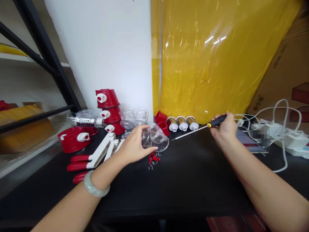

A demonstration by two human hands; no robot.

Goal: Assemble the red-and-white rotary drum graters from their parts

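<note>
There is room to pass over the counter right of the screws; behind, the screwdriver and metal drums block the way, cables farther right.

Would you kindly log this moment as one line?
left hand: holds clear plastic part | right hand: holds screwdriver | tabletop: small red pieces

Handles: on the left of the table, before the stacked housings.
Drums: at the back, right of cups.
Screwdriver: in the right hand, left of tablet.

Tilted clear part, slanted screwdriver
</note>
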